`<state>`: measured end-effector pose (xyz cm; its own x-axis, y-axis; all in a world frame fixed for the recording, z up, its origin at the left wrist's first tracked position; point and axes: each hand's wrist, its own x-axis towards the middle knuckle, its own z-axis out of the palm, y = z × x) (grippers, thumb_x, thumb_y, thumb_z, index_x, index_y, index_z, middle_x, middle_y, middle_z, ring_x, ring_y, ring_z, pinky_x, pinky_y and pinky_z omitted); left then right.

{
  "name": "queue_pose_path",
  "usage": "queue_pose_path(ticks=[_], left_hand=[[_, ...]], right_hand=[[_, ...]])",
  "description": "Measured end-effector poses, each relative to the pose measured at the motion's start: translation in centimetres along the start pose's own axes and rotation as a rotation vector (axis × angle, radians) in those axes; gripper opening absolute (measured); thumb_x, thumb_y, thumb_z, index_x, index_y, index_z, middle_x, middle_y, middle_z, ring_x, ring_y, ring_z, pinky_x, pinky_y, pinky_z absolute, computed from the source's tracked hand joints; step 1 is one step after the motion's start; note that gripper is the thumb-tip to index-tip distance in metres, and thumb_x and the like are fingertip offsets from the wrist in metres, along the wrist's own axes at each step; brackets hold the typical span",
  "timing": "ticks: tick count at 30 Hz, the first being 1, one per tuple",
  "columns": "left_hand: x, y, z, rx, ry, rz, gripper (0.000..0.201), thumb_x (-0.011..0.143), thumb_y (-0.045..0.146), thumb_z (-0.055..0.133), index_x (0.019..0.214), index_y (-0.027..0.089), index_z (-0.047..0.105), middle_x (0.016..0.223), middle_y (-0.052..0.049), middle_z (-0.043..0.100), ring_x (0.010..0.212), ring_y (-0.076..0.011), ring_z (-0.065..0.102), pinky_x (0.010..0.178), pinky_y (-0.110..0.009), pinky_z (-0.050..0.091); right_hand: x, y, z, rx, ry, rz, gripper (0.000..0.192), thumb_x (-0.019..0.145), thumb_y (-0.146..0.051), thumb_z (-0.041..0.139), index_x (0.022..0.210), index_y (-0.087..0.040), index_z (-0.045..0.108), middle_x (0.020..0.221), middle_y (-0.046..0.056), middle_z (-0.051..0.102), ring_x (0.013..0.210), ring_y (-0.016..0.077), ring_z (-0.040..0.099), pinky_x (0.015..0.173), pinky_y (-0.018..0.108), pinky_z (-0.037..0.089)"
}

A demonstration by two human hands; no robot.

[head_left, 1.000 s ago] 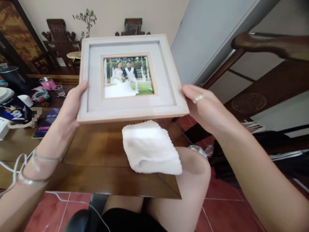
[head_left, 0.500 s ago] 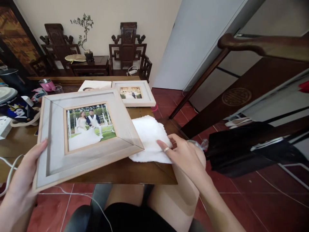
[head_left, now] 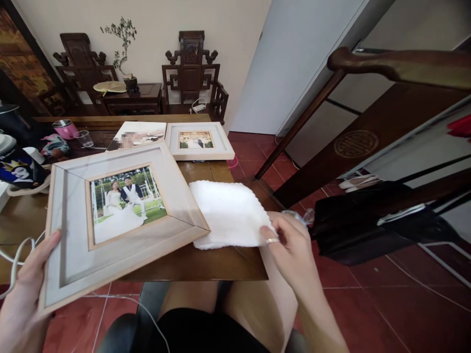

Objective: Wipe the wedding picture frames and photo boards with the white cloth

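A pale wooden picture frame (head_left: 187, 208) with a photo of two people on a garden swing is tilted up over the table's near left part. My left hand (head_left: 31, 274) grips its lower left edge, thumb on the front and the other fingers hidden behind. A white cloth (head_left: 231, 213) lies spread flat on the table, just right of the frame, whose corner overlaps it. My right hand (head_left: 290, 245), with a ring on one finger, pinches the cloth's right edge between thumb and fingers.
Farther back on the wooden table (head_left: 235, 264) lie a second framed photo (head_left: 224, 139) and a photo panel (head_left: 147, 130). A pink mug (head_left: 65, 129), a clear cup (head_left: 84, 138) and a white cable (head_left: 16, 260) are at left. A dark wooden chair (head_left: 312, 166) stands at right.
My right hand has moved right and slightly down, pinching the cloth's edge, and the cloth is spread wider. The frame in my left hand has shifted a little left and down.
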<state>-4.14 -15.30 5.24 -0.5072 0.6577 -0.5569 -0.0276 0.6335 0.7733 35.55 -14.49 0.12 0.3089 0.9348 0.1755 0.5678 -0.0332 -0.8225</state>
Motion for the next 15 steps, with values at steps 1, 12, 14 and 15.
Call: queue_pose_path(ticks=[1, 12, 14, 15], left_hand=[[0.3, -0.2, -0.3, -0.082, 0.01, -0.021, 0.063, 0.058, 0.056, 0.068, 0.12, 0.057, 0.061, 0.1, 0.02, 0.07, 0.091, -0.0307, 0.072, 0.052, -0.033, 0.063], [0.0, -1.1, -0.2, -0.091, 0.198, -0.022, 0.061, 0.04, 0.051, 0.065, 0.101, 0.058, 0.07, 0.088, 0.021, 0.065, 0.083, -0.0335, 0.069, 0.043, -0.028, 0.055], [-0.1, -1.3, -0.4, -0.1, 0.206, -0.04, 0.066, 0.039, 0.05, 0.065, 0.104, 0.06, 0.068, 0.089, 0.021, 0.065, 0.081, -0.0337, 0.069, 0.042, -0.027, 0.054], [0.0, -1.4, -0.6, -0.104, 0.199, -0.069, 0.069, 0.038, 0.049, 0.065, 0.106, 0.062, 0.066, 0.089, 0.022, 0.064, 0.082, -0.0337, 0.069, 0.042, -0.028, 0.054]], right_hand=[[-0.1, 0.3, -0.3, 0.042, 0.002, 0.004, 0.029, 0.077, -0.039, 0.054, 0.06, -0.028, 0.033, 0.056, -0.002, 0.043, 0.056, 0.0211, 0.047, 0.052, 0.033, 0.035], [7.2, 2.0, 0.8, 0.371, -0.103, 0.15, 0.044, 0.069, -0.048, 0.07, 0.1, -0.028, 0.046, 0.07, -0.003, 0.063, 0.051, 0.0182, 0.056, 0.045, 0.029, 0.042], [8.2, 2.1, 1.4, 0.401, -0.117, 0.096, 0.049, 0.065, -0.044, 0.073, 0.103, -0.027, 0.046, 0.072, -0.004, 0.061, 0.054, 0.017, 0.057, 0.046, 0.028, 0.042], [8.6, 2.1, 1.7, 0.415, -0.111, 0.061, 0.05, 0.064, -0.042, 0.073, 0.103, -0.027, 0.046, 0.072, -0.005, 0.059, 0.058, 0.0172, 0.058, 0.049, 0.028, 0.044]])
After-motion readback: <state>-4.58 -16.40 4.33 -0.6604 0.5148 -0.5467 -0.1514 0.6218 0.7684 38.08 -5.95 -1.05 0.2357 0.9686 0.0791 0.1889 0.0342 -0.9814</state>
